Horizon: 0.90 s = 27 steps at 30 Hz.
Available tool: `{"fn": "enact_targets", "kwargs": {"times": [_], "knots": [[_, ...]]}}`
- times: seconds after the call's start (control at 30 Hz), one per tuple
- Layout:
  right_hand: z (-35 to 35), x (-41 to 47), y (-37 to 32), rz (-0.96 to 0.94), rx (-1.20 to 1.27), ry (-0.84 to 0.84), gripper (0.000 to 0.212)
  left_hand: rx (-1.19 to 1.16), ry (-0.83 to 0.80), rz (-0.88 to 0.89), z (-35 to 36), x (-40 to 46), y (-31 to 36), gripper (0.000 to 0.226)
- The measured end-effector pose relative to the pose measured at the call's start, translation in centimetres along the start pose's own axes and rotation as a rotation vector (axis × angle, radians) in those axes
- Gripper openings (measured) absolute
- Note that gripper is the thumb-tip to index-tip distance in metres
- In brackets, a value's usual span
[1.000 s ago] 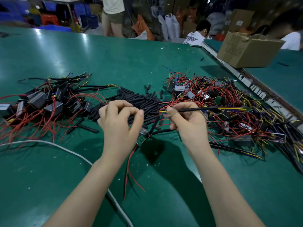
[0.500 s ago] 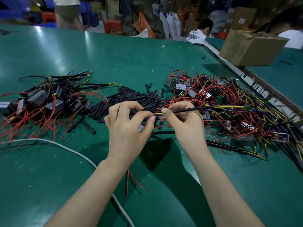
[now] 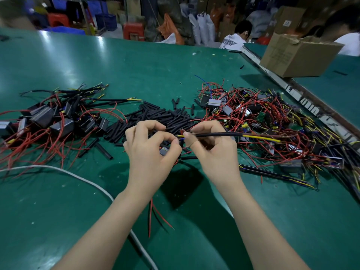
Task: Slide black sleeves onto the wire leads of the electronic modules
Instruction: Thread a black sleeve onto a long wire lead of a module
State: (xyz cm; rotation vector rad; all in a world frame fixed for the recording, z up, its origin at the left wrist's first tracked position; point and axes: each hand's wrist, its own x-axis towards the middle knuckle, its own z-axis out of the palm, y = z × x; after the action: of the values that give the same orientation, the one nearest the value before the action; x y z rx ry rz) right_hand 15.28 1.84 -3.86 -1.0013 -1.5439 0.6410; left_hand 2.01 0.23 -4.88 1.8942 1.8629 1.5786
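Above the green bench (image 3: 136, 71), the hands have moved together. Left hand (image 3: 150, 147) pinches the module's wire tips (image 3: 180, 136); right hand (image 3: 212, 151) holds the black sleeve (image 3: 218, 134), now meeting them, ready to slide.

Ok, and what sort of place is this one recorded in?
Most likely a small electronics assembly workshop. A long green worktable carries a heap of loose black sleeves and a tangle of wired modules, with a cardboard box and stacked crates behind.
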Motion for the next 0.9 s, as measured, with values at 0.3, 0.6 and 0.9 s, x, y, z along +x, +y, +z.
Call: {"fn": "enact_targets", "kwargs": {"times": [0.3,0.6,0.9], "knots": [[0.59,-0.24,-0.05,-0.009,0.003,-0.012,0.032,-0.013,-0.045,-0.098,-0.05,0.18,0.26,0.019],[0.59,-0.32,-0.33,-0.016,0.032,0.052,0.028,-0.004,-0.019,-0.090,-0.10,0.09,0.52,0.010],[0.01,-0.05,-0.39,0.107,0.099,0.075,0.029,-0.074,-0.106,-0.085,-0.22,0.17,0.42,0.025]]}}
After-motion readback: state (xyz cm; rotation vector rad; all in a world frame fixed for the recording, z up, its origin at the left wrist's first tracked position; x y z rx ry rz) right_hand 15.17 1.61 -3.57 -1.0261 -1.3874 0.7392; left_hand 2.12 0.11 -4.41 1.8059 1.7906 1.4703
